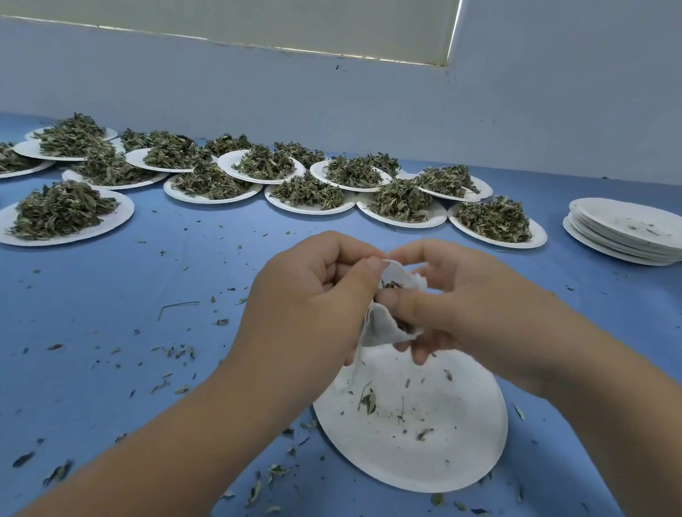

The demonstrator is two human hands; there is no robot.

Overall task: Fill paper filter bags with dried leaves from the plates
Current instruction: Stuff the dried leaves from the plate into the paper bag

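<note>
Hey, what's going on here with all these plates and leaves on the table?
A person is filling a paper filter bag, held in both hands over a nearly empty paper plate. The left hand pinches the bag's rim while the right hand grips it at the opening, where dried leaves show. Behind, many plates heaped with leaves wait; a stack of emptied plates sits at far right.
</note>
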